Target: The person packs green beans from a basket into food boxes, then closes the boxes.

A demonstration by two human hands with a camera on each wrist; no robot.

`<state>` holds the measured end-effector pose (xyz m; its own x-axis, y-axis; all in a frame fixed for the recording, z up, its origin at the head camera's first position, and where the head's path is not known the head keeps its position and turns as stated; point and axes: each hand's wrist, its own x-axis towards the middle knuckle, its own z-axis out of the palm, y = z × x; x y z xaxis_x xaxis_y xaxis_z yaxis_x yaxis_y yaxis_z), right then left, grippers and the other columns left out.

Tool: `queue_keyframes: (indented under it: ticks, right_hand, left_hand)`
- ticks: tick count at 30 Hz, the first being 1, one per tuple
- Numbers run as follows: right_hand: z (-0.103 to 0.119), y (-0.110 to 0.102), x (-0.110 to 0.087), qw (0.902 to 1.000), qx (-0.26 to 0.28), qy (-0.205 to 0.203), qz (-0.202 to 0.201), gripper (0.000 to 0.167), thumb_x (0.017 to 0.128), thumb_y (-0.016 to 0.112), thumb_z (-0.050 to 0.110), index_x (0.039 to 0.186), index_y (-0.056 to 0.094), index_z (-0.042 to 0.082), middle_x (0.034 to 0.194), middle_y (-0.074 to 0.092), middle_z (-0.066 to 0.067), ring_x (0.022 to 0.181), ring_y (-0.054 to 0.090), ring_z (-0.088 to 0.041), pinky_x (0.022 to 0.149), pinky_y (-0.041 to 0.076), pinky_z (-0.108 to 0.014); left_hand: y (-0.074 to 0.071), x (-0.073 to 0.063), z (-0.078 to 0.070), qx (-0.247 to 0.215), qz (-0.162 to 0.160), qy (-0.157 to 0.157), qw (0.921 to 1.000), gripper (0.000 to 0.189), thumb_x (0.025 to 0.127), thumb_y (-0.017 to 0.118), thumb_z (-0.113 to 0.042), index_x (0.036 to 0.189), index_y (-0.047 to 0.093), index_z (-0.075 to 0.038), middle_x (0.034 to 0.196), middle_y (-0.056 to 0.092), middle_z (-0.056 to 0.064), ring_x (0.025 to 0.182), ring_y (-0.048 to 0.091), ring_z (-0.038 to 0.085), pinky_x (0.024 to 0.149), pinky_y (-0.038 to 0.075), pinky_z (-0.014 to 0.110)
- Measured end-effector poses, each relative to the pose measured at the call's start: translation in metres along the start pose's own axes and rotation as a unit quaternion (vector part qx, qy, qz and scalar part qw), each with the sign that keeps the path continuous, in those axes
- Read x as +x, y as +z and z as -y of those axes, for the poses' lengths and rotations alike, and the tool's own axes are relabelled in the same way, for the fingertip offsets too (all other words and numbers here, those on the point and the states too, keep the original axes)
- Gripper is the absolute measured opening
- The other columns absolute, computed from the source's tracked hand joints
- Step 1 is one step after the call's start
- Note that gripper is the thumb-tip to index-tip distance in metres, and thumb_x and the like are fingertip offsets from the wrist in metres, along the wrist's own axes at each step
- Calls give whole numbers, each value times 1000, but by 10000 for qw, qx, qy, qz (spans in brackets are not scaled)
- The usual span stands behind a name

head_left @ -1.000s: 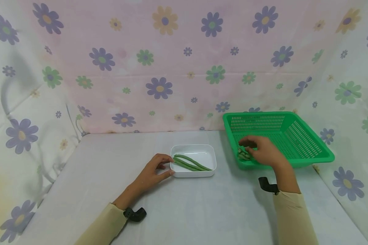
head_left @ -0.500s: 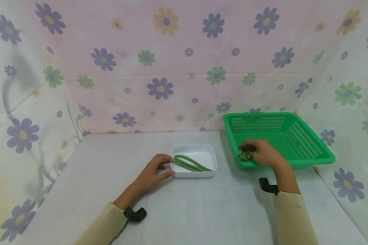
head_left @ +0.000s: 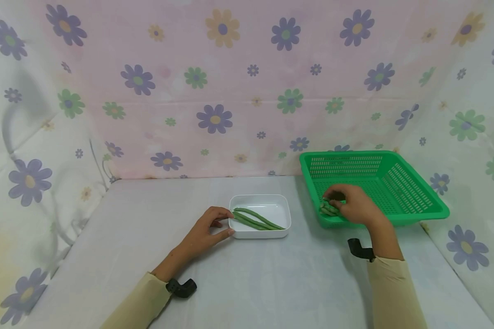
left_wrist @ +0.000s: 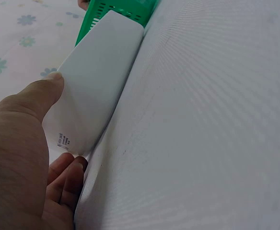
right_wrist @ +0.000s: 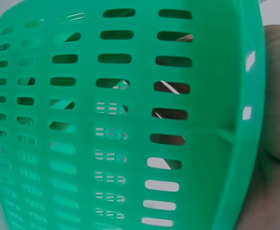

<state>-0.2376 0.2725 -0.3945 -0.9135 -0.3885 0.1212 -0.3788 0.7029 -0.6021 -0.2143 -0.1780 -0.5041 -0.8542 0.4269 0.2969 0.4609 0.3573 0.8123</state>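
Observation:
A white rectangular dish sits mid-table with several long green beans in it. My left hand grips the dish's left end; in the left wrist view its thumb lies along the upper edge and the other fingers curl at the near lower corner. On the right, my right hand reaches over the front rim of a green plastic basket. Its thumb and fingertips pinch a small green pod just above a pile of short green pods. The basket wall hides most of this hand in the right wrist view.
A white cloth covers the table. Flower-print curtains stand behind it and along both sides. The basket's slotted wall rises close in front of the right wrist. A gap of table separates dish and basket.
My right hand has lowered its fingers into the pod pile, closed them, and come up slightly. The left hand and the dish have stayed in place.

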Motion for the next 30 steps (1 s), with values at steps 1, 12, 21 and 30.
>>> queue_keyframes:
  ticks: [1, 12, 21, 30]
  right_hand:
    - [0, 0, 0, 10000, -8, 6, -43, 19, 101, 66, -6, 115, 74, 3, 115, 74, -14, 113, 69, -40, 96, 56, -59]
    - [4, -3, 0, 9981, 103, -124, -586, 21, 103, 63, -7, 123, 70, -2, 119, 72, -20, 113, 69, -42, 94, 57, -58]
    - [12, -4, 0, 9889, -49, -752, -1281, 19, 100, 68, -7, 117, 70, 1, 113, 74, -14, 106, 71, -34, 92, 57, -53]
    - [23, -5, 4, 9674, -11, -1529, -2020, 23, 96, 71, -12, 115, 71, 0, 111, 74, -13, 103, 71, -29, 91, 48, -11]
  left_hand:
    - [0, 0, 0, 1, 1, 4, 10000, 38, 99, 80, -23, 133, 64, -18, 139, 57, 2, 134, 61, 24, 102, 56, 48]
    - [0, 0, 1, -21, -6, 38, 10000, 37, 99, 79, -23, 132, 64, -21, 139, 56, 1, 134, 61, 24, 101, 56, 48]
    - [0, 0, 1, -21, 9, -14, 10000, 37, 99, 79, -24, 132, 64, -22, 139, 56, 1, 135, 60, 24, 102, 56, 48]
    - [0, -1, 0, -42, 6, -21, 10000, 37, 99, 80, -23, 132, 65, -20, 139, 56, 1, 134, 60, 24, 102, 56, 47]
